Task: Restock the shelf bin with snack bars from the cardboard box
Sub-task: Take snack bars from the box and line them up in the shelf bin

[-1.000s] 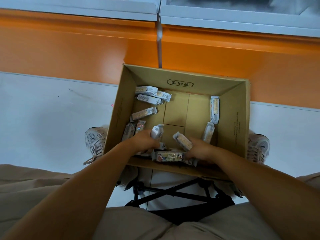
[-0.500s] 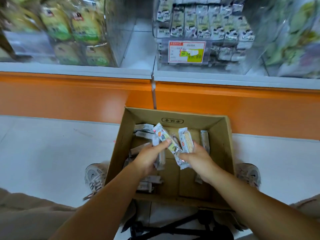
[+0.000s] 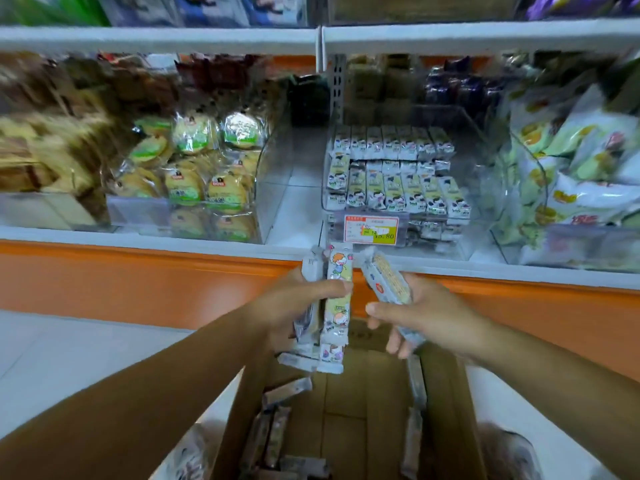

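At the bottom of the frame the cardboard box (image 3: 446,410) sits open on the white floor (image 3: 69,358), with loose bars (image 3: 277,427) lying along its left inner wall and a couple more standing against the right one. A shoe (image 3: 188,459) shows blurred at the box's lower left corner.

Just above the box, in the middle of the frame, both bare forearms reach forward. The left hand (image 3: 294,306) has its fingers (image 3: 332,287) curled tight round a bunch of snack bars (image 3: 337,306), held upright; the front one has a cartoon child printed on its wrapper, and at least one greyer bar sits behind it to the left. How many are in the bunch is hard to tell. The right hand (image 3: 426,313) holds a single bar (image 3: 389,282) tilted up and to the left, pressed against the palm with the fingers wrapped loosely under it and the thumb pointing left, free of the wrapper. The two hands are near each other but not touching.

Beyond them runs the orange shelf base (image 3: 138,282) with a white shelf edge on top. Straight ahead, centre right, the clear bin (image 3: 464,244) holds neat rows of the same sort of bars (image 3: 398,192), with a price tag (image 3: 372,229) on its front. To the left is a bin of round cakes (image 3: 194,181); at the far right, pale bags (image 3: 571,174). Everything further back is blurred.
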